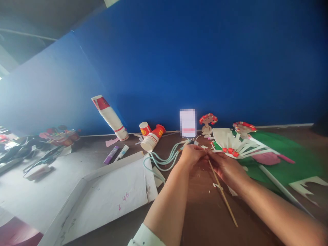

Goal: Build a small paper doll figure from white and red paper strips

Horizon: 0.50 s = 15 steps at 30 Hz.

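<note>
My left hand [193,154] and my right hand [227,166] meet fingertip to fingertip over the brown table. Both are closed in a pinch around the upper end of a thin wooden stick [223,195], which slants down toward me. The fingers hide that end, so any small piece there cannot be made out. Just behind my right hand is a white paper cup cut into fanned strips [232,150], with a red band; whether the hand touches it I cannot tell. Pale-green cables [166,160] lie beside my left hand.
A shallow white box [102,201] lies on the left. Behind stand a leaning stack of paper cups [111,118], more cups [152,138] and markers [111,154]. Paper figures with red hair [208,123] rest against the blue partition [179,61]. Green paper [294,157] and a white rod [282,188] lie right.
</note>
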Tool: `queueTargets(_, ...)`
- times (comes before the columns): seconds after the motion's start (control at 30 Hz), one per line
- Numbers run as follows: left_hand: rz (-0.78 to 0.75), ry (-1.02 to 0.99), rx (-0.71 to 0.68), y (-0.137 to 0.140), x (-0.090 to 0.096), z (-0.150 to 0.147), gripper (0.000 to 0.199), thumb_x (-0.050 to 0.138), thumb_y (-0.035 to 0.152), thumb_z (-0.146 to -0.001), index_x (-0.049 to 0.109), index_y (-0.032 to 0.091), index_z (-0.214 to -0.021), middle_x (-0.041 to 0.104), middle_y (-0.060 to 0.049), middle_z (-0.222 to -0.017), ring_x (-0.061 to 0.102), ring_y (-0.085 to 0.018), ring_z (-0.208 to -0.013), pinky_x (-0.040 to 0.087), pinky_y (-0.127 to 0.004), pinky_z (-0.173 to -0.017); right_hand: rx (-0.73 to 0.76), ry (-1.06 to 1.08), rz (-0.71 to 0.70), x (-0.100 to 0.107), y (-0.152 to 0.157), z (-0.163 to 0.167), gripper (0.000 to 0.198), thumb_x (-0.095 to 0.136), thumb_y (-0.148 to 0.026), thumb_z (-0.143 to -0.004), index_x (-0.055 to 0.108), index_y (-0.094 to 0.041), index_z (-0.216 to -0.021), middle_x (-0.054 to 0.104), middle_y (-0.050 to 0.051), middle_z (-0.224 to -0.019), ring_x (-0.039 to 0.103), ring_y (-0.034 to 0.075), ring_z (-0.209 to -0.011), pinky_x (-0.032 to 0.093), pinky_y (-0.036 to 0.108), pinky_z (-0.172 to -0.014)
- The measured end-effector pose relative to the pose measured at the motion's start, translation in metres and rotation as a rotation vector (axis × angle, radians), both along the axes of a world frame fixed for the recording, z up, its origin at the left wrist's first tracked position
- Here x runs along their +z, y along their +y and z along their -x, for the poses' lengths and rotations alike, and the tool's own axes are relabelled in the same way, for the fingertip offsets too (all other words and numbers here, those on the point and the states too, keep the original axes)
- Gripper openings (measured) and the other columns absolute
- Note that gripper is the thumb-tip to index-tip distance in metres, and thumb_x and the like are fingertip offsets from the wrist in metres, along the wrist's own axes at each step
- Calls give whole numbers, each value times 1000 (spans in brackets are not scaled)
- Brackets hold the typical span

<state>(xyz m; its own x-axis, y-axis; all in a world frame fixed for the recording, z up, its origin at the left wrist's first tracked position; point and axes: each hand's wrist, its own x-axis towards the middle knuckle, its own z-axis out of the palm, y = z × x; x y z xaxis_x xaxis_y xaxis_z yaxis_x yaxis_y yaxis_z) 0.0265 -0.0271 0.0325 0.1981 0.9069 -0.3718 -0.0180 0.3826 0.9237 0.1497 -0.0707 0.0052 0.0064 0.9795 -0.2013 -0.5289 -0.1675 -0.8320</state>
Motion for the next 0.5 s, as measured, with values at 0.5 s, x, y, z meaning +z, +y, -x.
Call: queueTargets(0.5, -118, 217, -35, 4, -11, -5, 8, 78, 19, -77, 70, 15, -78, 66, -1, -61, 66, -15, -60, 56, -26, -66, -1, -80, 35, -10, 6, -4, 9, 73, -30, -78, 72, -28, -70, 79, 6, -80, 75, 28, -84, 61, 37, -75)
